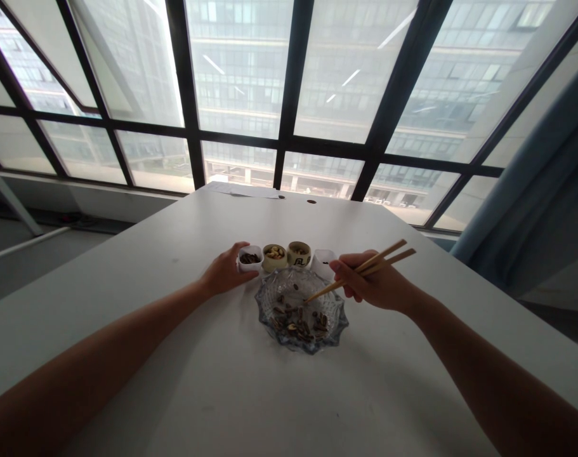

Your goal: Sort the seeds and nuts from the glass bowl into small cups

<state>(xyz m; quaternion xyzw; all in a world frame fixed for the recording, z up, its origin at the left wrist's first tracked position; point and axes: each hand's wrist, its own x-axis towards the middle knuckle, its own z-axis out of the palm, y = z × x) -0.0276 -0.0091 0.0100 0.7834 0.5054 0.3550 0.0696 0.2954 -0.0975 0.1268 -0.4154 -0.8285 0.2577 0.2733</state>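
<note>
My left hand (228, 270) grips a small white cup (249, 267) at the left end of a row, thumb in front and fingers behind; dark seeds (250, 258) lie in it. A pair of wooden chopsticks (380, 261) is held in my right hand (372, 279). Their tips reach down into a scalloped clear glass bowl (340, 317), near its middle, with nothing visible between them. Dark striped seeds (304, 329) are scattered over the bowl's bottom, mostly on the near side, along with a paler piece (293, 327).
Behind the bowl stand a cream cup (273, 263) of pale nuts, another cream cup (299, 259) with a dark character on it, and a white cup (323, 265) partly behind my right hand. Papers (243, 190) lie at the white table's (212, 381) far edge, before the windows.
</note>
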